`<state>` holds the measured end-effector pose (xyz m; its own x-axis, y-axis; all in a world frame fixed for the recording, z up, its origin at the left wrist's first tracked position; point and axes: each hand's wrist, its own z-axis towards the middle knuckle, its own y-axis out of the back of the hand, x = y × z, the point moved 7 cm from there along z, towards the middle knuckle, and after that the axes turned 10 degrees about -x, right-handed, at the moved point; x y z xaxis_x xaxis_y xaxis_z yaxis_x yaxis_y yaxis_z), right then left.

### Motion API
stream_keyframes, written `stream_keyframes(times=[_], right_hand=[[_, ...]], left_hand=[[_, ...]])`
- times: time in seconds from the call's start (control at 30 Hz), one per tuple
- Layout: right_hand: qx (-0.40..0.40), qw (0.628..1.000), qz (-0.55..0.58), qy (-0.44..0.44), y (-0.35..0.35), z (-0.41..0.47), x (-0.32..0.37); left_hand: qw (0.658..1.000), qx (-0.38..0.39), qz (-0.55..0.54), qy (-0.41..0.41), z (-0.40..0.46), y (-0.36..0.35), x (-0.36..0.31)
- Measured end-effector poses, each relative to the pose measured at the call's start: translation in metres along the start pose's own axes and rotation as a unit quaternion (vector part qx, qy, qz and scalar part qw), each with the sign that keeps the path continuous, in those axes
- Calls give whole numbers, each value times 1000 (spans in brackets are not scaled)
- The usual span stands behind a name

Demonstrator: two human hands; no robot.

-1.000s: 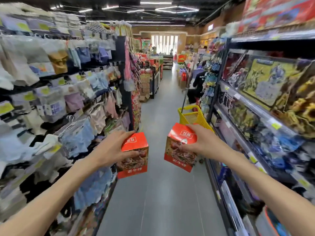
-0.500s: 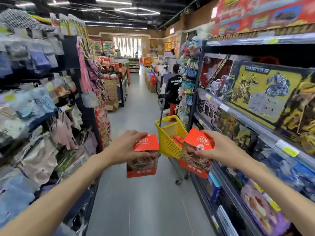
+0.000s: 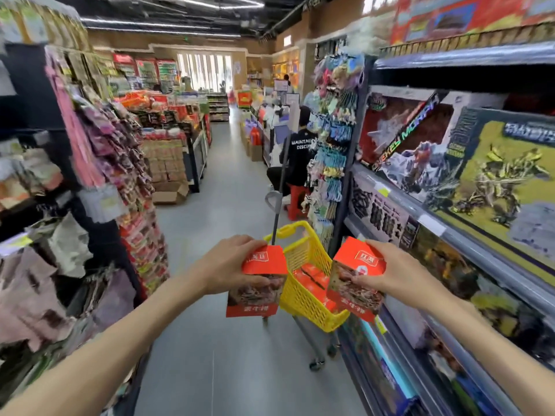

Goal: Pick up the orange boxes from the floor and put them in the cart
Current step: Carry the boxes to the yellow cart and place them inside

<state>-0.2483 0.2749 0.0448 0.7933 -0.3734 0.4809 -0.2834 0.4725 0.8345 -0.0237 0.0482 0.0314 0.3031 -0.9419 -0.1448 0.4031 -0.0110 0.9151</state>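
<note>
My left hand point(image 3: 229, 267) grips an orange box point(image 3: 258, 291) from its left side, held upright at chest height. My right hand point(image 3: 387, 273) grips a second orange box point(image 3: 353, 280) from the right, tilted slightly. Between and just beyond the two boxes stands the yellow cart point(image 3: 303, 298) on small wheels, its grey handle pole point(image 3: 277, 202) rising upward. Several orange boxes point(image 3: 312, 276) lie inside the cart. Both held boxes hover at the cart's near rim, one on each side.
Shelves of toy boxes point(image 3: 450, 175) line the right side, close to the cart. Racks of hanging packets point(image 3: 99, 163) line the left. A person in black point(image 3: 300, 154) sits on a red stool point(image 3: 295, 199) further down the grey aisle point(image 3: 222, 211).
The cart has come nearer and now sits between the two held boxes. My view has moved forward along the aisle, and both hands still hold their boxes.
</note>
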Motion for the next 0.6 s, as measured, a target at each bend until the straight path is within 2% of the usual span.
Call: stream_keyframes(times=[0.27, 0.4, 0.6], right_hand=[[-17, 998, -21, -64, -55, 151, -51], [-32, 992, -36, -117, -77, 219, -76], [-64, 979, -56, -183, -91, 284, -114]], left_hand=[[998, 3, -18, -66, 156, -85, 104], [993, 30, -23, -113, 241, -133, 149], [975, 79, -45, -201, 357, -211, 169]])
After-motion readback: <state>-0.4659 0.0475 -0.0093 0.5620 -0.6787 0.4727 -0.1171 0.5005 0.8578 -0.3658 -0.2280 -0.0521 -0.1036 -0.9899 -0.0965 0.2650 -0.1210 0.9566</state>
